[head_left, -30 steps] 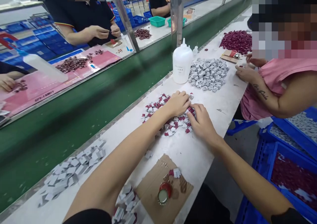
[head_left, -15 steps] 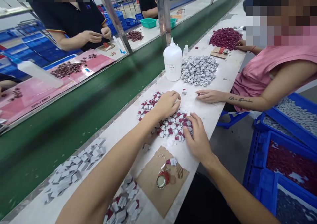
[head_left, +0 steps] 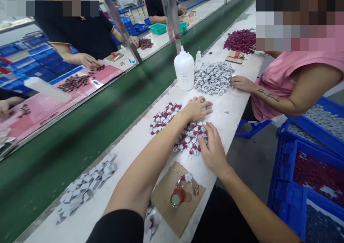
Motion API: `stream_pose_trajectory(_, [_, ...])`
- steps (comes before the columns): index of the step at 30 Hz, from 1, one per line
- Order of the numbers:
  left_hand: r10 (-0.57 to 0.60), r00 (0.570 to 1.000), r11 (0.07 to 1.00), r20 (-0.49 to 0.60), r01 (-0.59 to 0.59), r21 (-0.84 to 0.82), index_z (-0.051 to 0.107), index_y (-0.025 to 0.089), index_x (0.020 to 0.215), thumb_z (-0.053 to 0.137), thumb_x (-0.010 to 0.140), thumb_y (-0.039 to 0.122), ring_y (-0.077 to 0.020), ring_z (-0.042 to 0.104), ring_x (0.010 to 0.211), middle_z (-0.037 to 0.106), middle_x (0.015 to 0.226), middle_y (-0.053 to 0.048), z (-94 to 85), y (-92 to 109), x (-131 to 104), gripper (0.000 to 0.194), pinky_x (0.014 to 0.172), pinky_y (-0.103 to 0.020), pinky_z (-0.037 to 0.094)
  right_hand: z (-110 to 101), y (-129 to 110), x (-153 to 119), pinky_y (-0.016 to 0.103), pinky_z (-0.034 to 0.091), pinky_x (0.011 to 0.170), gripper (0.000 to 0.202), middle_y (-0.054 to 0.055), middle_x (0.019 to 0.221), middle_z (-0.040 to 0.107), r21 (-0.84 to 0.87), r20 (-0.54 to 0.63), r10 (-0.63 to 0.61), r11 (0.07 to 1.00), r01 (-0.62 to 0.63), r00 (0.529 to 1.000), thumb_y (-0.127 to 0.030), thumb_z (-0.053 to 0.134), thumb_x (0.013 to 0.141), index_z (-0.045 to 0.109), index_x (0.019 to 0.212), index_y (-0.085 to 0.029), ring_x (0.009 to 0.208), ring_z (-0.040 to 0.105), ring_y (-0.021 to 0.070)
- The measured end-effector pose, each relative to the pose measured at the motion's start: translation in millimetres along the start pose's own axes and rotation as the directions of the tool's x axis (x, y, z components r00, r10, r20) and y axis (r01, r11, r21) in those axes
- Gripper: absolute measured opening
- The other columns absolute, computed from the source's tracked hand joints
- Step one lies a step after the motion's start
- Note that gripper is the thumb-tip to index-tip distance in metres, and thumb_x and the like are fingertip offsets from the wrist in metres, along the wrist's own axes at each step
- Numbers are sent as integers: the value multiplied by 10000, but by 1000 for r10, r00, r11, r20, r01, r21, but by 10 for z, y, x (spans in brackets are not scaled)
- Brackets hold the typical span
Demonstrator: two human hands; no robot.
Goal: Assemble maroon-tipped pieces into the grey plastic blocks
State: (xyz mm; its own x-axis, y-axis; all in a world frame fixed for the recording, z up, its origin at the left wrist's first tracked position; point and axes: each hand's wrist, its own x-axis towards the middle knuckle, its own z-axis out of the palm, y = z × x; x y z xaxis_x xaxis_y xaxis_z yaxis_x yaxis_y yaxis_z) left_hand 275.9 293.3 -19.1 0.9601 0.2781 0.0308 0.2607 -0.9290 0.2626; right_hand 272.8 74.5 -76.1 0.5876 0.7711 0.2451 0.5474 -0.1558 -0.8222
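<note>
My left hand [head_left: 198,109] hovers over or rests at the far edge of a pile of small grey and dark red pieces [head_left: 192,137], its fingers bent and apart; any piece beneath them is hidden. My right hand [head_left: 213,146] lies at the pile's right side, fingers spread, the tips touching the pieces. More red-and-grey pieces [head_left: 163,115] spread to the left of my left forearm. Nearer me a cardboard square [head_left: 174,214] bears a red bottle cap-like item [head_left: 177,197] and one red-and-grey piece [head_left: 187,177].
Beyond are a large white bottle [head_left: 184,71], a grey heap [head_left: 214,78] and a dark red heap [head_left: 240,40]. A co-worker's hand [head_left: 242,83] touches the grey heap. Plain grey pieces [head_left: 88,182] lie at left, beside the green belt [head_left: 88,132]. Blue crates [head_left: 287,164] stand at right.
My left hand has moved right and slightly down, over where a loose piece lay. My right hand stays nearly in place. The co-worker's hand in pink has moved back to the grey heap.
</note>
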Motion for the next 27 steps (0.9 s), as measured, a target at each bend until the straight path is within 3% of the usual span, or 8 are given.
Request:
stream_pose_trajectory(5, [-6, 997, 999, 80, 9, -33, 734, 199, 1433, 760, 1119, 435, -331, 706, 1359, 711, 1518, -144, 52, 75, -75, 393, 1176, -590, 602, -65, 21, -20, 729, 424, 1374, 430, 240, 1615, 658, 79, 36, -18, 997, 15, 999, -446, 560, 1127, 709, 1448, -201, 1592, 578, 426])
stream_pose_trajectory(10, [56, 989, 981, 134, -29, -192, 756, 174, 1202, 633, 1118, 254, -310, 725, 1207, 759, 1294, -157, -18, 21, -430, 169, 1112, -480, 583, -209, 125, -64, 627, 476, 1362, 366, 174, 1574, 676, 194, 26, -5, 981, 0, 1000, -376, 536, 1116, 701, 1422, -259, 1560, 616, 348])
stream_pose_trajectory(13, [64, 994, 952, 91, -33, -304, 738, 204, 1089, 636, 1064, 219, -316, 721, 1137, 765, 1209, -154, -94, 10, -599, 106, 1066, -452, 567, -249, 203, -10, 603, 489, 1354, 385, 160, 1563, 687, 245, -9, 31, 969, -27, 999, -342, 503, 1116, 672, 1453, -264, 1550, 636, 321])
stream_pose_trajectory(18, [-44, 993, 875, -106, -13, -485, 702, 205, 1058, 669, 1053, 238, -304, 721, 1123, 773, 1204, -149, -222, 141, -702, 47, 1064, -478, 563, -308, 112, 293, 619, 442, 1378, 388, 154, 1565, 716, 262, -64, -10, 965, 26, 998, -380, 624, 1080, 678, 1444, -256, 1548, 645, 328])
stream_pose_trajectory(20, [-112, 982, 827, -153, 7, -563, 687, 195, 1075, 663, 1078, 261, -279, 738, 1083, 786, 1178, -144, -252, 256, -763, 69, 999, -450, 588, -366, -6, 416, 588, 526, 1307, 431, 130, 1516, 760, 289, -66, -69, 953, 85, 995, -413, 726, 1044, 685, 1450, -274, 1473, 703, 319])
stream_pose_trajectory(23, [-229, 963, 747, -140, 82, -659, 644, 191, 1068, 632, 1127, 262, -233, 770, 968, 812, 1077, -128, -259, 481, -969, 92, 872, -391, 611, -464, -204, 483, 483, 674, 1042, 410, 96, 1271, 848, 363, -7, -132, 923, 126, 991, -458, 843, 991, 759, 1339, -259, 1139, 824, 282])
stream_pose_trajectory(25, [-306, 947, 697, -94, 155, -700, 613, 197, 1067, 578, 1171, 261, -206, 790, 877, 830, 1016, -115, -250, 646, -1197, 127, 804, -365, 624, -518, -316, 432, 426, 684, 914, 321, 72, 1091, 857, 395, 64, -150, 912, 113, 987, -468, 881, 979, 821, 1194, -238, 950, 820, 249])
stream_pose_trajectory(27, [-364, 930, 659, -46, 222, -719, 604, 202, 1098, 534, 1203, 277, -189, 809, 826, 845, 979, -96, -252, 795, -1493, 146, 773, -349, 642, -568, -398, 325, 386, 679, 837, 316, 61, 1031, 843, 411, 176, -166, 908, 81, 970, -465, 914, 969, 858, 1183, -240, 884, 804, 231])
